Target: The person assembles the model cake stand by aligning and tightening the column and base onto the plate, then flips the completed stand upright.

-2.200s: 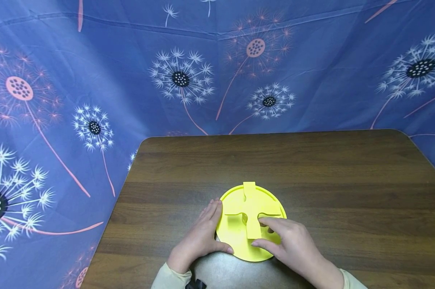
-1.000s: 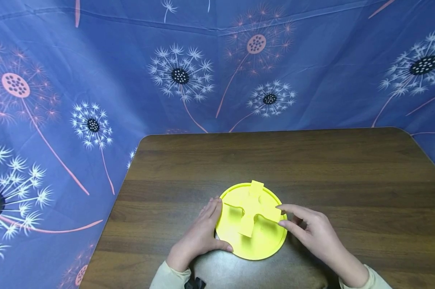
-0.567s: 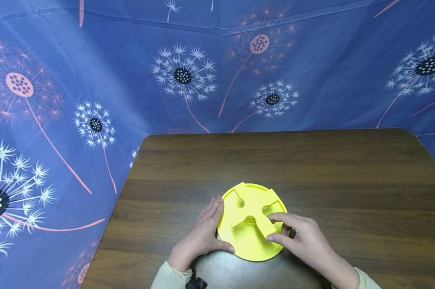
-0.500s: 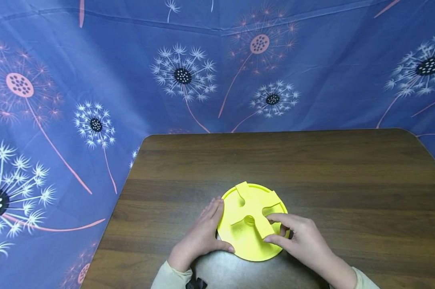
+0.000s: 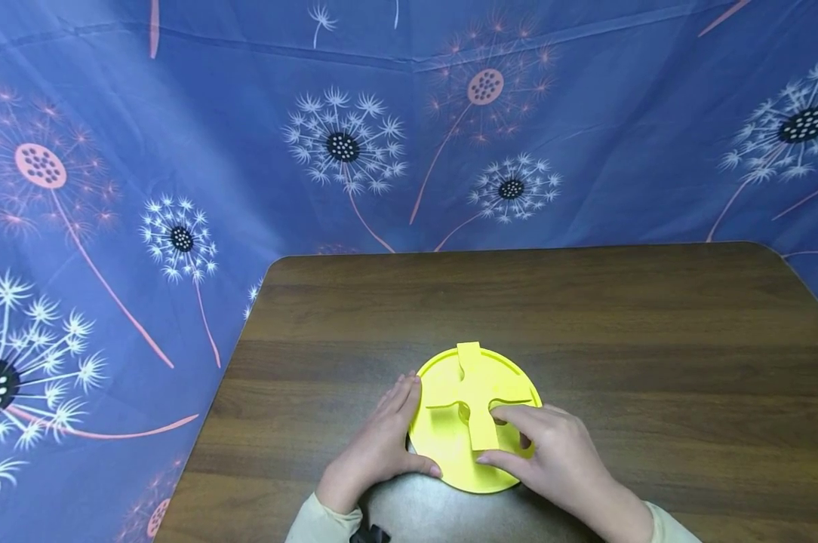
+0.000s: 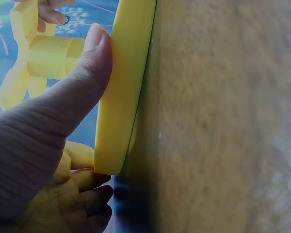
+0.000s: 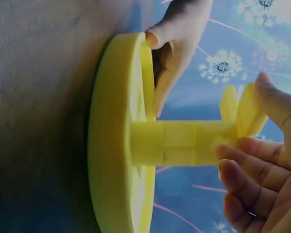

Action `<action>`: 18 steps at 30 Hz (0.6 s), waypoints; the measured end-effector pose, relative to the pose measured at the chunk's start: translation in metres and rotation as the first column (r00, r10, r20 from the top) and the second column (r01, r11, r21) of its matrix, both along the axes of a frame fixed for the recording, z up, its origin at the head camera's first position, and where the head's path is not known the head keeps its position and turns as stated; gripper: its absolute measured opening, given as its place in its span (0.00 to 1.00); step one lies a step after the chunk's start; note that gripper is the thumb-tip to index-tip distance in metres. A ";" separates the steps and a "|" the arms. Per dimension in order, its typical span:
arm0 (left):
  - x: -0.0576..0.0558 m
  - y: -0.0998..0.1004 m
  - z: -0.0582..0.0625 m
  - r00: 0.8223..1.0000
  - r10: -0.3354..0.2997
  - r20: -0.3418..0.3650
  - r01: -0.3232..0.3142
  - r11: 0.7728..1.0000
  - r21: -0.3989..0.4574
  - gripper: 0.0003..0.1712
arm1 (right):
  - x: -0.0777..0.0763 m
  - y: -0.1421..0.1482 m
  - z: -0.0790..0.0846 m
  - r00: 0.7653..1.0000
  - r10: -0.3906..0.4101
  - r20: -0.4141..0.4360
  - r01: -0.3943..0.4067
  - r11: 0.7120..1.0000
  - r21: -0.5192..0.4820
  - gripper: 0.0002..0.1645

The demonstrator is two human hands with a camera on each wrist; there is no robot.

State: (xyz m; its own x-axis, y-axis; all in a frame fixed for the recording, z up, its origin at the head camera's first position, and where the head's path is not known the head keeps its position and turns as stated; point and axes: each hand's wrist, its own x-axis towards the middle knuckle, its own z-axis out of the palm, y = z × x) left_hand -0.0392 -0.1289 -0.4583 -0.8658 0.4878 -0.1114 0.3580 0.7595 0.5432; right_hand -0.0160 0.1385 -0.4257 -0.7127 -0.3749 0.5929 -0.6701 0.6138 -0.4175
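A yellow round base (image 5: 463, 475) with a raised rim lies on the table. From its middle rises a yellow post (image 7: 179, 143), topped by a four-armed cross-shaped handle (image 5: 478, 388). My left hand (image 5: 378, 445) grips the base at its left side, thumb on the near edge and fingers along the far side. With thumb and fingers, my right hand (image 5: 551, 456) pinches the cross's near arm, which points toward me. In the right wrist view the thumb presses on that arm, while the other fingers curl close to the post.
The brown wooden table (image 5: 355, 317) has rounded far corners. Behind and to its left hangs a blue cloth (image 5: 246, 136) printed with dandelions. A small black item (image 5: 370, 534) shows at the left sleeve.
The cross-shaped handle has turned clockwise as seen from above. My right hand shifted from its right arm round to the near side with it. My left hand stayed on the base.
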 end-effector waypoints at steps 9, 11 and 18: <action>0.002 0.000 0.000 1.000 -0.002 -0.004 0.002 1.000 0.001 0.77 | -0.012 0.025 0.013 0.998 -0.066 -0.001 0.065 0.990 -0.121 0.15; 0.002 0.000 0.000 1.000 -0.004 -0.006 0.004 1.000 0.004 0.77 | -0.017 0.032 0.014 0.994 -0.092 0.064 0.099 0.988 -0.119 0.16; 0.001 0.000 0.001 1.000 -0.006 -0.007 0.006 1.000 0.002 0.76 | -0.023 0.044 0.008 0.961 -0.078 0.265 0.086 0.996 -0.018 0.22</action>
